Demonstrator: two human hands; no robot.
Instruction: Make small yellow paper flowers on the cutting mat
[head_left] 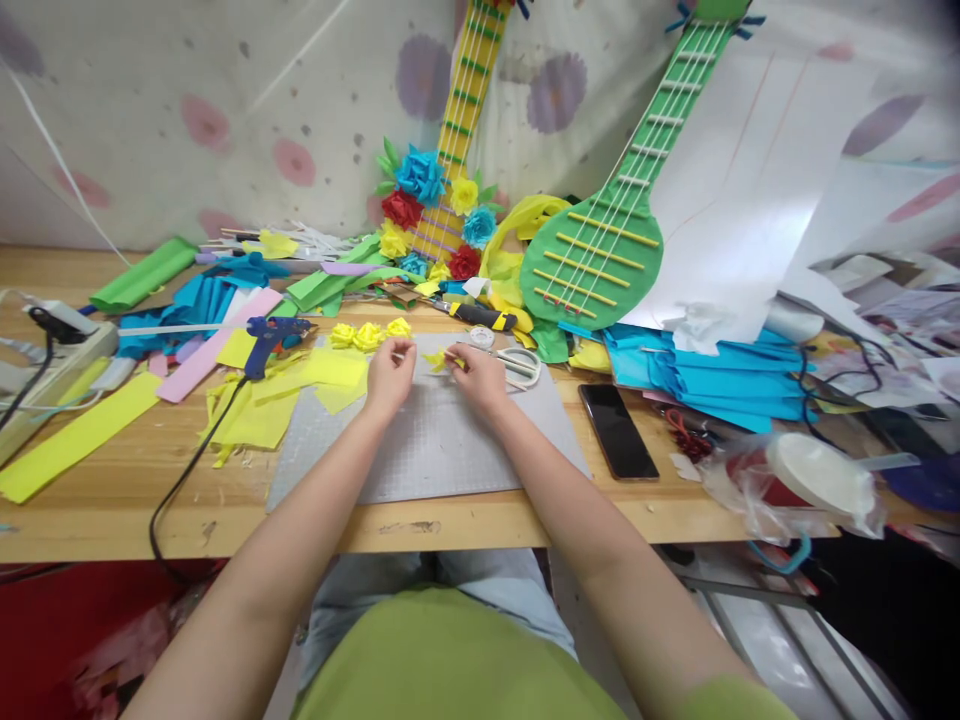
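Observation:
Over the grey cutting mat (442, 455), my right hand (480, 377) pinches a small piece of yellow crepe paper (435, 361). My left hand (392, 376) is just to its left, fingers curled together; anything between them is too small to make out. Beyond my left hand sit three small yellow paper flowers (368, 337). Pale-handled scissors (523, 368) lie next to my right hand, with a roll of clear tape (481, 337) behind it. Yellow crepe paper sheets (322, 370) overlap the mat's left corner.
A blue glue gun (262, 345) stands left, its cord hanging over the table edge. Right of the mat lies a phone (619, 430). Behind lean a green paper instrument (592, 255) and a yellow one (457, 150) with paper flowers. A utility knife (484, 316) and blue paper (705, 370) lie nearby.

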